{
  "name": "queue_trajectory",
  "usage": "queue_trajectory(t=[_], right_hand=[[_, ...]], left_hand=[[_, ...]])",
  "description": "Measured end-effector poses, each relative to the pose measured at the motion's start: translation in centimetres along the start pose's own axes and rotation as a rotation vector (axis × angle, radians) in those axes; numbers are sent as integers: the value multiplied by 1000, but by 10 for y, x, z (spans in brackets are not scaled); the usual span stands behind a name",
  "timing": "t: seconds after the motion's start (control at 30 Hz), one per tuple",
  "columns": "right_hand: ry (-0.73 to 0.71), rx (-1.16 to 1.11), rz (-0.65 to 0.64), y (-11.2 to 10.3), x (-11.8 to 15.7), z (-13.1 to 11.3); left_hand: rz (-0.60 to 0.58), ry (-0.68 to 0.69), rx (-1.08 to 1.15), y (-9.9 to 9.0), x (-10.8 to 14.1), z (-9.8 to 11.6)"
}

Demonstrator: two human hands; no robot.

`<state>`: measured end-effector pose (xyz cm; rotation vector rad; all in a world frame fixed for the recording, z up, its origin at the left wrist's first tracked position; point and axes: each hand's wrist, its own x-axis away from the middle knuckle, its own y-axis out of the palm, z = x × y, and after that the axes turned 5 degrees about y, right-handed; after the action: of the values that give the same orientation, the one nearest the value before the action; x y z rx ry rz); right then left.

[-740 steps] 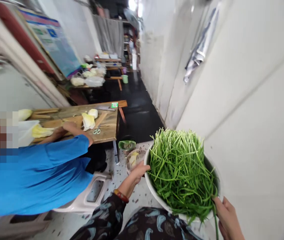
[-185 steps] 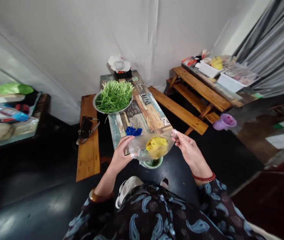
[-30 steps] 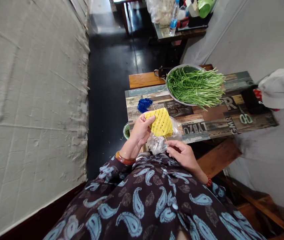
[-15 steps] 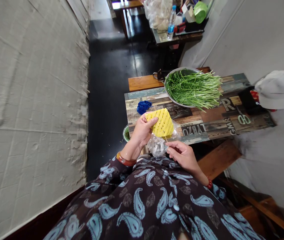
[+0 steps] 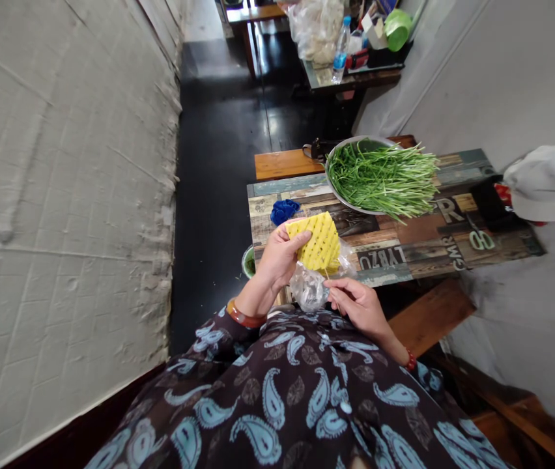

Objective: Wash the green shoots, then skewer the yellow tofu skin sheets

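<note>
A long worktop (image 5: 380, 257) of patchwork wood print with painted letters runs ahead of the person, off to the right. On its far side sits a wide metal bowl (image 5: 335, 191) heaped with long green stalks (image 5: 385, 179), clear of both hands. A crumpled clear plastic bag (image 5: 308, 290) lies low between the hands; whether any finger grips it is hidden.

Just above the bag, over the near edge of the worktop, is a flat yellow slab (image 5: 314, 244), roughly square, tilted, marked with slanting rows of slits. It lies directly at the left hand (image 5: 277, 257), which is nearer; the right hand (image 5: 355, 306) is below and to its right.

The left hand is closed on the slab's left side, thumb on top, fingers out of sight behind. The right hand is nearly closed, fingertips pinching a thin stick (image 5: 327, 273), which slopes up to the slab's lower edge.
</note>
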<state>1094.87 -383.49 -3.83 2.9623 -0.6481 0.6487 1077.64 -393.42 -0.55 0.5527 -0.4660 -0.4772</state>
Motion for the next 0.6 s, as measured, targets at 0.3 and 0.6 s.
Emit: queue_trajectory(t=[0.3, 0.6], right_hand=[[-31, 34, 36, 0, -5, 8], [-123, 132, 139, 3, -9, 7]], left_hand=[[4, 16, 25, 0, 0, -1], [-132, 51, -51, 10, 25, 8]])
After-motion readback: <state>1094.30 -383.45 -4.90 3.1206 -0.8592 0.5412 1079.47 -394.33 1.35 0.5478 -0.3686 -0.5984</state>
